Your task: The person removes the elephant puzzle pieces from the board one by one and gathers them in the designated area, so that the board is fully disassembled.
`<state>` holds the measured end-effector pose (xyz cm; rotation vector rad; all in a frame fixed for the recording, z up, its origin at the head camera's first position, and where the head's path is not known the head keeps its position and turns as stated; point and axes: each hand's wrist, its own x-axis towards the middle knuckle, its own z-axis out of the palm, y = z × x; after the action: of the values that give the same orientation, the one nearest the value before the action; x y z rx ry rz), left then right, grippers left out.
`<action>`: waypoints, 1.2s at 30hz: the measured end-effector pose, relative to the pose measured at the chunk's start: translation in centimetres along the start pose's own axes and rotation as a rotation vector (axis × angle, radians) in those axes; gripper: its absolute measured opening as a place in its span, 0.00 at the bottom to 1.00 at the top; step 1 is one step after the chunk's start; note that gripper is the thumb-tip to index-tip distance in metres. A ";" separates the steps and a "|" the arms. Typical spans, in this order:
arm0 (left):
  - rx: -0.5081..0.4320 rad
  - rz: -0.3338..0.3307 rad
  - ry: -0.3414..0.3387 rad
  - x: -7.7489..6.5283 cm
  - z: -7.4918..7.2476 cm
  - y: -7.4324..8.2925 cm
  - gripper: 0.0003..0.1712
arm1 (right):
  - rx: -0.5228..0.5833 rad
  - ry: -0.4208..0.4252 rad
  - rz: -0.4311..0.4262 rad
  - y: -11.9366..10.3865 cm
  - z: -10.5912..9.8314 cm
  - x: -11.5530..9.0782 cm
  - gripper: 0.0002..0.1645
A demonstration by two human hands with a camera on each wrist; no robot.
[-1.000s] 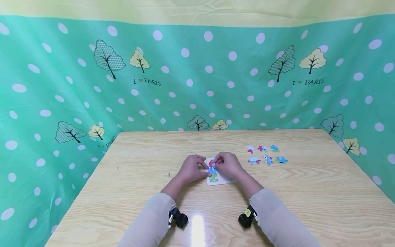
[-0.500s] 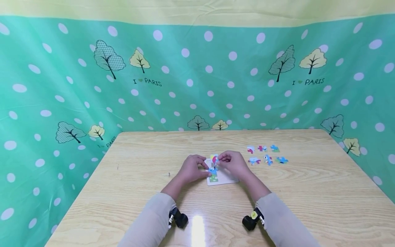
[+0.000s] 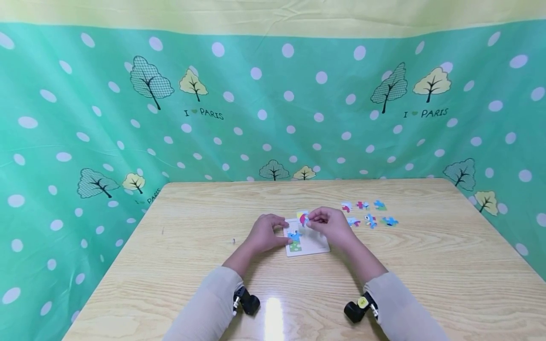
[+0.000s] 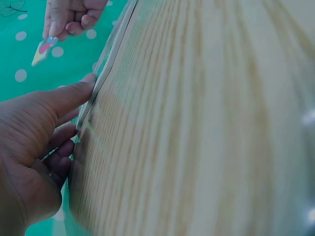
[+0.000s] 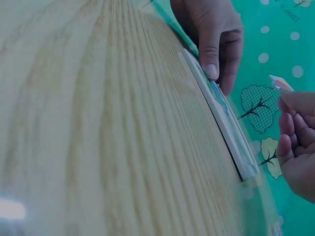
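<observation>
My left hand [image 3: 265, 233] rests at the left side of a white puzzle board [image 3: 316, 244]. Its thumb presses on blue and green puzzle pieces [image 3: 295, 246] lying along the board's left side, while its other fingers touch near the upper left edge. Above the board's far edge, my right hand [image 3: 333, 226] pinches a puzzle piece [image 3: 302, 217] with yellow and red on it between thumb and finger. The left wrist view shows this piece [image 4: 43, 50] held tilted and clear of the board. In the right wrist view the board [image 5: 229, 132] lies flat, seen edge-on.
Several loose puzzle pieces [image 3: 371, 221] lie in two rows on the wooden table [image 3: 196, 213], right of the board. A small dark mark or object [image 3: 233, 241] is left of my left hand. A green dotted curtain [image 3: 273, 128] hangs behind.
My right hand has lifted the yellow-and-red puzzle piece off the board and moved it up and to the right, uncovering more white board. The left hand has stayed in place.
</observation>
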<state>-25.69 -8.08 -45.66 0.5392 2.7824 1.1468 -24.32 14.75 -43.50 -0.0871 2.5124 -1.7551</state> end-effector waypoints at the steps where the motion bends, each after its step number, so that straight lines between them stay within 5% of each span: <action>1: -0.003 -0.002 0.000 0.0 0.0 0.0 0.27 | 0.001 0.002 0.001 0.0 -0.1 -0.1 0.08; 36: -0.022 -0.026 0.001 0.0 0.1 0.0 0.32 | 0.036 0.046 -0.028 0.9 -4.0 -3.0 0.13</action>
<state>-25.67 -8.01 -45.68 0.4995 2.7656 1.1706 -21.75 19.11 -42.85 -0.0806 2.5217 -1.8326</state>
